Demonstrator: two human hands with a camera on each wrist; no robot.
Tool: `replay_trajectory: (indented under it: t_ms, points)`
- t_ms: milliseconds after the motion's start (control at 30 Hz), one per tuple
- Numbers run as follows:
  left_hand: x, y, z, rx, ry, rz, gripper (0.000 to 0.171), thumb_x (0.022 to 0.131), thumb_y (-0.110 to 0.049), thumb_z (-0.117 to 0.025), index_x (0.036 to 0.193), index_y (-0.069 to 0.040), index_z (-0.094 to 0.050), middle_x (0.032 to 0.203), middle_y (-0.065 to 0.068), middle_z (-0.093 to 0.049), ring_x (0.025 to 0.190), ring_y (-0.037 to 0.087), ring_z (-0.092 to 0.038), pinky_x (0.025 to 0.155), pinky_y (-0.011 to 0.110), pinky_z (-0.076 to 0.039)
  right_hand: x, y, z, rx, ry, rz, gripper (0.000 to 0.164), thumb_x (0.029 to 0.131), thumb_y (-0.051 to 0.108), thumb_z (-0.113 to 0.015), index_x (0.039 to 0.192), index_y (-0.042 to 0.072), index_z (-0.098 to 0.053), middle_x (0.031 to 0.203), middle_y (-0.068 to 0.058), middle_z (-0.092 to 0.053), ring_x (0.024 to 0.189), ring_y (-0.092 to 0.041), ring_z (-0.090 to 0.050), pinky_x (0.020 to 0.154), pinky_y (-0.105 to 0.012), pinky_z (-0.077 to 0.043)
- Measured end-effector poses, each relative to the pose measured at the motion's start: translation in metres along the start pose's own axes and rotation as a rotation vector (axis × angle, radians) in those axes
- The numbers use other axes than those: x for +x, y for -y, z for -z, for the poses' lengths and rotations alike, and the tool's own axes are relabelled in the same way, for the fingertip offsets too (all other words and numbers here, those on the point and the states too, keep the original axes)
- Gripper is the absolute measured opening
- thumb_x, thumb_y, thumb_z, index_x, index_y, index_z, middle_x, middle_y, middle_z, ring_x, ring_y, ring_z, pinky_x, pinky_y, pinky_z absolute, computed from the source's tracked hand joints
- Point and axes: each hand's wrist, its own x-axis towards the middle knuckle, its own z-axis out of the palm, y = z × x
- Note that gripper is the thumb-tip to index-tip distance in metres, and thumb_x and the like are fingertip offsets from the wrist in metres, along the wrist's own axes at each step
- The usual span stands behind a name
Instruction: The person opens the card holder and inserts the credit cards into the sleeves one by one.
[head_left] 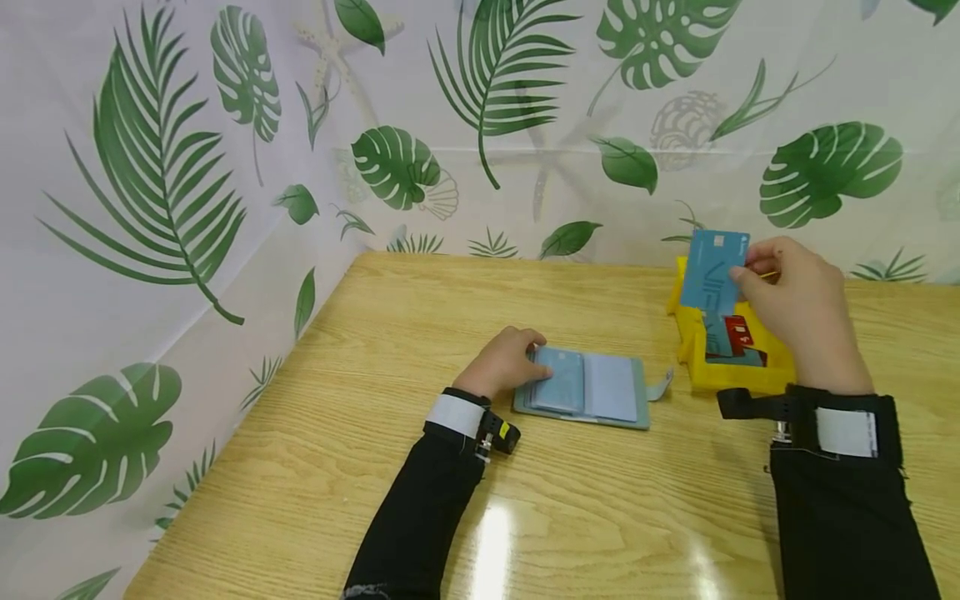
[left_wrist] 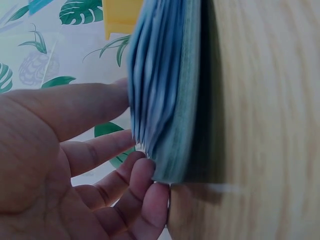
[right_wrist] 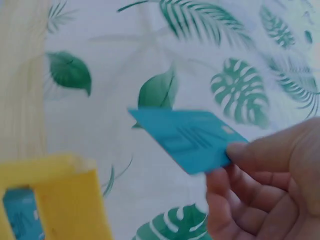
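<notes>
In the head view, an open card holder (head_left: 641, 392) with clear sleeves lies on the table, a blue card (head_left: 564, 387) showing in its left side. My left hand (head_left: 501, 362) holds the holder's left edge. Its thumb (left_wrist: 95, 107) lies against the stacked sleeves (left_wrist: 155, 75), while the other fingers curl at the edge. Above a yellow container (head_left: 701, 379), my right hand (head_left: 806, 292) pinches a blue card (head_left: 712, 267) between thumb and fingers. More cards (head_left: 738, 333), blue and red, lie inside the container.
The wood-grain table (head_left: 300, 467) meets a leaf-patterned sheet (head_left: 480, 200) at the back and left. A strap with a snap (head_left: 662, 385) sticks out from the holder's right side, toward the yellow container.
</notes>
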Motion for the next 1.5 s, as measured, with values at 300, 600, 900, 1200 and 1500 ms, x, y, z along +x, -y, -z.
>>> replay_trajectory:
  t_ms: [300, 600, 900, 1200, 1500]
  points:
    - [0.003, 0.001, -0.003, 0.007, -0.002, 0.009, 0.052, 0.097, -0.023, -0.071, 0.144, -0.007, -0.056, 0.136, 0.016, -0.057, 0.121, 0.027, -0.056, 0.096, 0.037, -0.049, 0.008, 0.013, -0.04, 0.133, 0.467, 0.087, 0.024, 0.103, 0.012, -0.059, 0.112, -0.009, -0.055, 0.087, -0.014, -0.07, 0.076, -0.026, -0.068, 0.07, -0.034, -0.059]
    - [0.003, 0.001, -0.002, 0.002, -0.009, 0.002, 0.051, 0.097, -0.022, -0.071, 0.143, -0.006, -0.057, 0.137, 0.017, -0.057, 0.124, 0.029, -0.055, 0.098, 0.039, -0.049, 0.01, 0.013, -0.07, 0.188, 0.709, 0.022, 0.021, 0.1, 0.008, -0.06, 0.109, -0.01, -0.055, 0.076, -0.007, -0.063, 0.064, -0.018, -0.064, 0.065, -0.032, -0.058]
    - [0.002, 0.001, -0.001, -0.003, 0.001, 0.004, 0.051, 0.098, -0.021, -0.07, 0.144, -0.006, -0.055, 0.138, 0.017, -0.056, 0.125, 0.03, -0.055, 0.099, 0.039, -0.048, 0.008, 0.011, -0.086, 0.179, 0.779, -0.026, 0.014, 0.1, 0.007, -0.058, 0.09, -0.004, -0.06, 0.066, -0.004, -0.064, 0.058, -0.013, -0.065, 0.061, -0.03, -0.058]
    - [0.0, -0.001, -0.001, -0.002, 0.002, 0.008, 0.051, 0.098, -0.022, -0.07, 0.145, -0.007, -0.055, 0.137, 0.017, -0.055, 0.122, 0.029, -0.056, 0.097, 0.039, -0.048, 0.007, 0.009, -0.091, 0.166, 0.843, -0.109, 0.022, 0.1, 0.008, -0.058, 0.078, 0.004, -0.058, 0.066, -0.003, -0.06, 0.058, -0.014, -0.06, 0.06, -0.028, -0.056]
    - [-0.002, -0.001, 0.001, -0.014, 0.007, 0.006, 0.051, 0.098, -0.021, -0.07, 0.145, -0.006, -0.055, 0.139, 0.018, -0.055, 0.125, 0.03, -0.054, 0.099, 0.04, -0.048, 0.007, 0.009, -0.09, 0.218, 0.832, -0.102, 0.022, 0.099, 0.007, -0.057, 0.078, 0.004, -0.055, 0.066, -0.003, -0.059, 0.058, -0.014, -0.061, 0.06, -0.028, -0.056]
